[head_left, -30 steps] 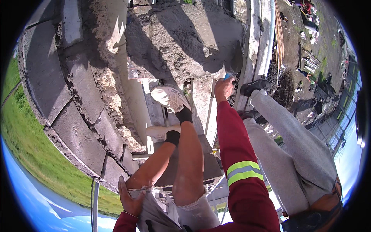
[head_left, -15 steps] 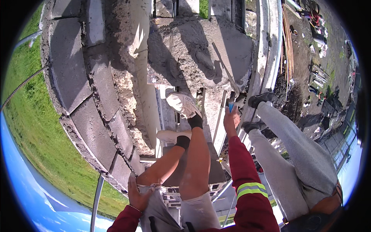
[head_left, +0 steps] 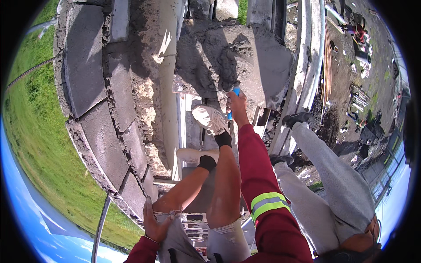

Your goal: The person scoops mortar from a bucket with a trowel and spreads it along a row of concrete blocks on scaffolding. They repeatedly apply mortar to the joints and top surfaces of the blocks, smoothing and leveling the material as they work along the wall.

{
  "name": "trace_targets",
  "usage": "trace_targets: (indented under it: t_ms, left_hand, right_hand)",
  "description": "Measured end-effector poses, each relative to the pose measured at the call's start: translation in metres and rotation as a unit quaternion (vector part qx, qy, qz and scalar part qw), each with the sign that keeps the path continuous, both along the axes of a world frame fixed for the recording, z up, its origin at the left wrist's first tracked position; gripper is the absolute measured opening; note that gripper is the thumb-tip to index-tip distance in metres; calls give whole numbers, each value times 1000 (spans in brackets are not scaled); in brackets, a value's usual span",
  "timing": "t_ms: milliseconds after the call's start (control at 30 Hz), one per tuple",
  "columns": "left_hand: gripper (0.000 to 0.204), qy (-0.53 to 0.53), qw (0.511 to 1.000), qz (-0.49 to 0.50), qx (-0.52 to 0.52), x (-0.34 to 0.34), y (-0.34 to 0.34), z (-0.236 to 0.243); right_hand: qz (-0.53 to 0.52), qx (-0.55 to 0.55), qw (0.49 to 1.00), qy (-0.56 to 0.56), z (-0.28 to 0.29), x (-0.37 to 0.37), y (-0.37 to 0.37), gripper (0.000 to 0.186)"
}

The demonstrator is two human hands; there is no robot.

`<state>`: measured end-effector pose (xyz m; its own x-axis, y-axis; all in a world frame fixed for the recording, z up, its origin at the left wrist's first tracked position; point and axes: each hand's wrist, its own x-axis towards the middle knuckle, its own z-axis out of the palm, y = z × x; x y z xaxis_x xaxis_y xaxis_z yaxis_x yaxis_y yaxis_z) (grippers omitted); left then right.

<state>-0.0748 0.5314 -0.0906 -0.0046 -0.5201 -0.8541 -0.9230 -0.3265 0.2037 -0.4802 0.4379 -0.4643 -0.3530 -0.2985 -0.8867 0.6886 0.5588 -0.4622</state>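
My right hand point(head_left: 237, 106) is wrapped round the blue handle of a trowel point(head_left: 236, 91). The trowel's blade is hard to make out against the wet grey mortar point(head_left: 276, 65), which is heaped on a board just beyond my shoes. My left hand point(head_left: 155, 225) lies with fingers stretched out on my upper leg, over the light shorts point(head_left: 180, 241), and holds nothing. Left of my legs runs a curved wall of grey blocks point(head_left: 103, 136) with mortar in its joints.
Concrete beams point(head_left: 302, 57) run along the right of the mortar. A person in grey trousers point(head_left: 324, 153) is close at my right. Steel bars point(head_left: 57, 61) stick out at left above grass point(head_left: 39, 131). Lower ground with scattered debris point(head_left: 359, 96) lies at far right.
My right hand has moved left and forward with the trowel, from beside the beam to the near edge of the mortar. My left hand stays on my leg.
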Motion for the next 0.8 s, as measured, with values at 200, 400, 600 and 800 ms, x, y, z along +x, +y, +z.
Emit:
trace_targets:
  t_ms: [200,400,600,800]
  left_hand:
    - [110,27,996,88,5,16,40,14]
    - [121,-50,986,154,-35,31,68,19]
    - [121,-78,963,251,53,42,103,75]
    - [113,-22,897,441,-29,63,169,140]
  right_hand:
    - [162,-21,986,37,128,-35,32,11]
    - [323,19,945,39,342,-47,39,15]
    - [531,17,842,91,516,-11,19,14]
    - [727,-4,685,50,606,64,-15,16]
